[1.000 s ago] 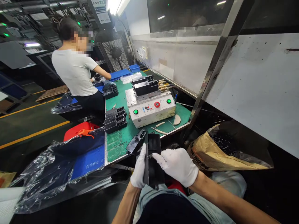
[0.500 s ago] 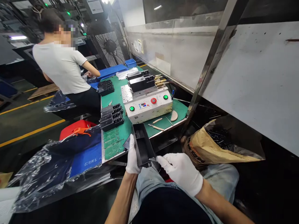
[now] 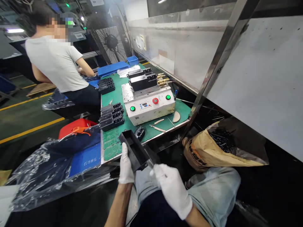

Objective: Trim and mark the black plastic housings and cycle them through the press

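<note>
Left hand (image 3: 126,168): we clasp an open black housing (image 3: 133,153)
Right hand (image 3: 174,187): we pinch a slim, blurred item (image 3: 150,163)
Sack (image 3: 197,155): dark slivers (image 3: 220,138)
Blue bin (image 3: 132,61): contents unclear

On the green-topped counter (image 3: 118,94), a white control box (image 3: 153,115) bears a red button (image 3: 155,101) between two green buttons (image 3: 132,108). Pale-handled nippers (image 3: 159,129) lie before it, near a beige half-round piece (image 3: 176,117). Toward the far end, a small blue bin (image 3: 132,60) stands beside flat blue sheets (image 3: 112,68), with a large fan (image 3: 111,41) beyond. To the left is a person in a white T-shirt (image 3: 52,61); to the right, a yellowish sack (image 3: 196,151) gapes over thin black scraps (image 3: 221,139) (its lettering too blurred to read).
</note>
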A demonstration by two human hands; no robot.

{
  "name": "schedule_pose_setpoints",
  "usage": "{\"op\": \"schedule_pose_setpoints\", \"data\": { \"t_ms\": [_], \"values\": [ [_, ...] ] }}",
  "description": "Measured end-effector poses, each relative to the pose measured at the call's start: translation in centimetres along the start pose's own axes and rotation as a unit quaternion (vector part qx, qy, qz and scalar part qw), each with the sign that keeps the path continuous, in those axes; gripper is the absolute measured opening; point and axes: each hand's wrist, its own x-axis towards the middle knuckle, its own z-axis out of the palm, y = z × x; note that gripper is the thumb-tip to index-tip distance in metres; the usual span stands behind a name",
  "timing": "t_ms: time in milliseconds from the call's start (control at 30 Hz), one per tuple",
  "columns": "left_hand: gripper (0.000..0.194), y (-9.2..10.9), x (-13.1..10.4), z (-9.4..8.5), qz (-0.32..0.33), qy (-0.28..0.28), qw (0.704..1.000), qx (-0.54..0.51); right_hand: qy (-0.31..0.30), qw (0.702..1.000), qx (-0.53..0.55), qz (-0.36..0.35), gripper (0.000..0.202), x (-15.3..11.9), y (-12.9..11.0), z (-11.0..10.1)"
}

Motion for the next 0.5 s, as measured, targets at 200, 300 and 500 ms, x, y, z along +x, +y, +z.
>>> {"op": "schedule_pose_setpoints", "data": {
  "t_ms": [200,300,500],
  "values": [
    [0.059,1.0,-1.1,-8.6,-0.163,-0.031,0.985,-0.04,-0.027,0.901,-0.426,-0.085,0.031,14.0,5.4,-4.8],
    [0.07,-0.7,-2.3,-10.5,-0.224,-0.047,0.969,-0.091,-0.07,0.876,-0.465,-0.111,0.023,20.0,7.0,-3.8],
    [0.069,-4.4,-3.4,-9.9,-0.252,-0.05,0.959,-0.119,-0.066,0.846,-0.511,-0.136,0.016,22.5,7.9,0.8]
  ]
}}
